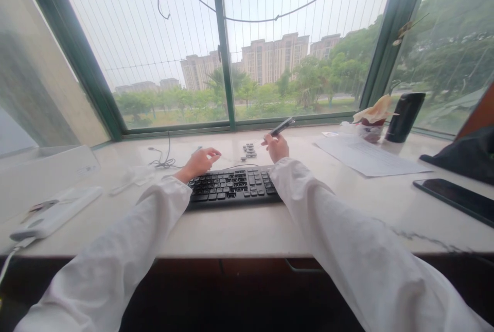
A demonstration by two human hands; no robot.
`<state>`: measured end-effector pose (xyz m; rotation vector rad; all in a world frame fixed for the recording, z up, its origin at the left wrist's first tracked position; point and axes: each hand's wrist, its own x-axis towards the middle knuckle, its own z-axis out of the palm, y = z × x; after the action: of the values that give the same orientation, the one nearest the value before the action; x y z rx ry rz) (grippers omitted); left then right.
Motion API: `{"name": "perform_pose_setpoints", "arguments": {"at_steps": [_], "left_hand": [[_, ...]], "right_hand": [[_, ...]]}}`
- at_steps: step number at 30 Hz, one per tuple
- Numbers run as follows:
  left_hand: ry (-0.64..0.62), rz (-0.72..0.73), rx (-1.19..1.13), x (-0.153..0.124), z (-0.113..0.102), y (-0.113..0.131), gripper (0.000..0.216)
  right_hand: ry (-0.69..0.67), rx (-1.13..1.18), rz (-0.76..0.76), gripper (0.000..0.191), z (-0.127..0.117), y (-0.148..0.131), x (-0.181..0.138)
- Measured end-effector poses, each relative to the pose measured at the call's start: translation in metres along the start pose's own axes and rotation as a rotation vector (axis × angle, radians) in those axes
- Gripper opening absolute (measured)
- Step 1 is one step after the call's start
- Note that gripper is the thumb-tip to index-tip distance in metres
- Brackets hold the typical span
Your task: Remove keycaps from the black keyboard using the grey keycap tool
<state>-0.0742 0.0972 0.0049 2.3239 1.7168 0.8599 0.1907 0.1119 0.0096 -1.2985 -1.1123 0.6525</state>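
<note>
A black keyboard (231,196) lies on the white tabletop, with bare sockets where several keycaps are off right of its middle. Behind it sits a small group of loose dark keycaps (250,151). Over the keyboard's back left edge is my left hand (198,162), thumb and forefinger tips drawn together; anything between them is too small to make out. Beyond the keyboard's back right, my right hand (277,147) grips a dark pen-shaped tool (283,126), tilted up to the right. My right sleeve covers the keyboard's right end.
A thin cable (165,161) lies coiled at the left, near a white power strip (57,213). On the right are a sheet of paper (366,154), a phone (457,199), a black cup (405,117) and a dark cloth item (466,154). A window frame (185,129) borders the back.
</note>
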Motion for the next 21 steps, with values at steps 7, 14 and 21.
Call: {"name": "perform_pose_setpoints", "arguments": {"at_steps": [7, 14, 21], "left_hand": [[-0.121, 0.106, 0.078, 0.004, 0.005, -0.011, 0.033], [-0.17, 0.147, 0.303, 0.011, 0.01, -0.003, 0.021], [-0.2, 0.14, 0.478, 0.011, 0.003, 0.003, 0.015]], "right_hand": [[-0.067, -0.029, -0.032, 0.023, 0.004, -0.004, -0.009], [-0.1, -0.074, -0.05, 0.023, 0.003, -0.003, -0.012], [-0.123, -0.09, -0.078, 0.025, 0.003, -0.001, -0.013]]}}
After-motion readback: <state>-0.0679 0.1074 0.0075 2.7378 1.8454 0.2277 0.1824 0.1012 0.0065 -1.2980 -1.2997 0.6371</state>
